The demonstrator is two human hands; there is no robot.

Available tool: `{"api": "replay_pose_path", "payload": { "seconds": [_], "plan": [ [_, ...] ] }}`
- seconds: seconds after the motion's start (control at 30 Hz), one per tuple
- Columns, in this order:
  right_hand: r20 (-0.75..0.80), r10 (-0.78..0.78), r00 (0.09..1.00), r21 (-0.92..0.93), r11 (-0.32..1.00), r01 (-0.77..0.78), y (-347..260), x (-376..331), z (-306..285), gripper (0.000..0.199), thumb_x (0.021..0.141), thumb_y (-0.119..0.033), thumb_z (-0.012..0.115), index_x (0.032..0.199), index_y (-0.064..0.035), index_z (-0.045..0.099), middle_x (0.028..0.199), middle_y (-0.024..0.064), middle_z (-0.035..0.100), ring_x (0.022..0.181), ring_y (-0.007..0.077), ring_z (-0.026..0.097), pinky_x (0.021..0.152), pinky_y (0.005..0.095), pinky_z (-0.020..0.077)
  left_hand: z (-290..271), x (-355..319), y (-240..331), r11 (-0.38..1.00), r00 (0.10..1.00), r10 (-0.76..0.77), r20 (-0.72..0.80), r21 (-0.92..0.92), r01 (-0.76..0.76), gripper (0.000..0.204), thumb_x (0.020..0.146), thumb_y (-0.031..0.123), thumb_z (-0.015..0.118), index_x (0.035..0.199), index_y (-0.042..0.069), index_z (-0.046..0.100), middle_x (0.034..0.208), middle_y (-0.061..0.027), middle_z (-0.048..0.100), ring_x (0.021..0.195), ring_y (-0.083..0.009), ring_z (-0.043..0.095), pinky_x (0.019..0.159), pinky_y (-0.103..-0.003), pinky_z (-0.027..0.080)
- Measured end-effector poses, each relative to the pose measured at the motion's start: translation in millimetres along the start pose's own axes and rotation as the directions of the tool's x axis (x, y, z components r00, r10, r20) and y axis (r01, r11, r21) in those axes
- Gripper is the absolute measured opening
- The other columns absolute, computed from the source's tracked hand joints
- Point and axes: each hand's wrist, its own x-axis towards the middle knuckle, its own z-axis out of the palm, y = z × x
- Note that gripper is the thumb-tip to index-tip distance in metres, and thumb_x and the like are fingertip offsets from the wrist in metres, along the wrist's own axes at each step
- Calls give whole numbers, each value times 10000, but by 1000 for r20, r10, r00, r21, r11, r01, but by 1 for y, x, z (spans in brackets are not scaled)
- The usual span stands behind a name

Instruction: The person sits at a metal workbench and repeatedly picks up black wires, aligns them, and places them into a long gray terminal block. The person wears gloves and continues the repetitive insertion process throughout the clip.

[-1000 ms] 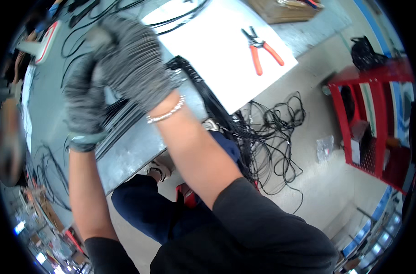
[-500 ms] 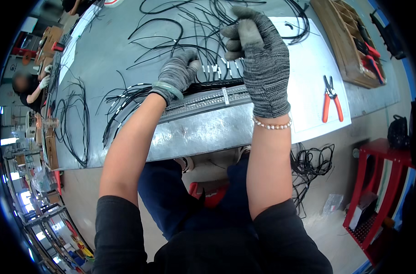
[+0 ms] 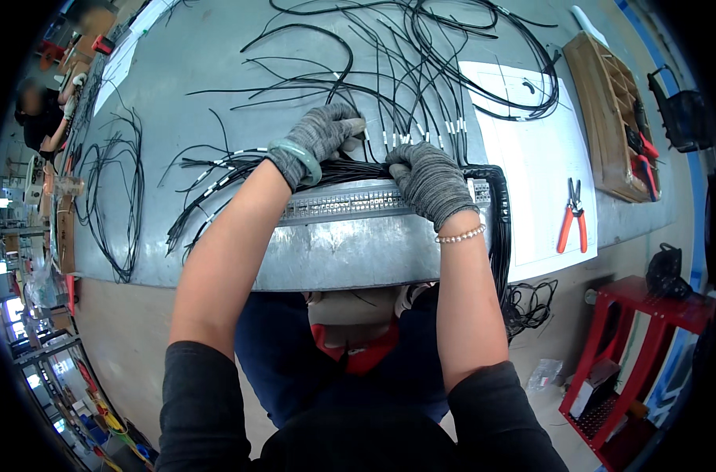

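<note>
Both gloved hands, left hand (image 3: 320,135) and right hand (image 3: 430,179), have fingers curled down on the black wires (image 3: 358,169) along the strip (image 3: 334,206); actual grip is hidden underneath.

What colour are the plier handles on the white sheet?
Orange, on the pliers; clearest in the head view.

Black wires (image 3: 389,71) fan over the far middle of the grey worktop (image 3: 216,71), blocking passage there. The left hand (image 3: 322,134) and right hand (image 3: 432,181) press on the bundle by the terminal strip (image 3: 342,203) near the front edge. Bare metal lies open toward the far left corner. At the right edge, orange pliers (image 3: 570,214) and a wooden tray (image 3: 609,118) crowd the white sheet (image 3: 531,157).
</note>
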Motion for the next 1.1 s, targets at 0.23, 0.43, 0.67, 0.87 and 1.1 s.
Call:
{"api": "replay_pose_path", "payload": {
  "seconds": [0.23, 0.43, 0.67, 0.87, 1.1],
  "plan": [
    [-64, -64, 996, -137, 989, 55, -2, 0, 9, 216, 894, -239, 592, 1051, -134, 697, 1022, 148, 638, 960, 289, 623, 915, 389, 477, 8, 14, -6, 997, 997, 72, -6, 21, -72, 301, 826, 321, 711, 999, 74, 701, 741, -12, 651, 585, -79, 530, 517, -247, 452],
    [-25, -53, 998, -150, 987, 48, -5, 1, 6, 238, 898, -237, 589, 1080, -122, 690, 1026, 165, 635, 972, 288, 624, 928, 383, 472, 7, 20, -4, 996, 997, -69, -42, 51, 71, 384, 861, 450, 643, 960, 83, 699, 754, -7, 662, 621, -103, 551, 548, -282, 472],
    [-66, -114, 991, -164, 981, 102, 0, -2, 8, 226, 898, -225, 586, 1064, -120, 697, 1009, 156, 650, 940, 284, 637, 907, 380, 484, 5, 21, 0, 981, 996, -82, -42, 173, 88, 406, 883, 458, 610, 938, 64, 693, 767, -21, 676, 634, -109, 568, 565, -290, 498],
    [-21, -89, 996, -112, 990, 86, 1, 3, 6, 209, 903, -207, 579, 1042, -114, 704, 969, 144, 675, 886, 277, 655, 864, 376, 504, -3, 19, -15, 936, 993, 116, 27, 333, -119, 242, 889, 246, 613, 997, 37, 670, 830, -46, 674, 689, -123, 608, 618, -289, 526],
    [-50, -117, 992, -108, 988, 111, 10, 7, 14, 198, 859, -204, 612, 1033, -175, 702, 1017, 142, 650, 947, 289, 639, 860, 403, 513, 9, 11, -7, 651, 968, 226, 106, 723, -232, 256, 797, 133, 639, 1047, 87, 662, 955, -130, 650, 899, -302, 628, 847, -379, 489]
  ]
}}
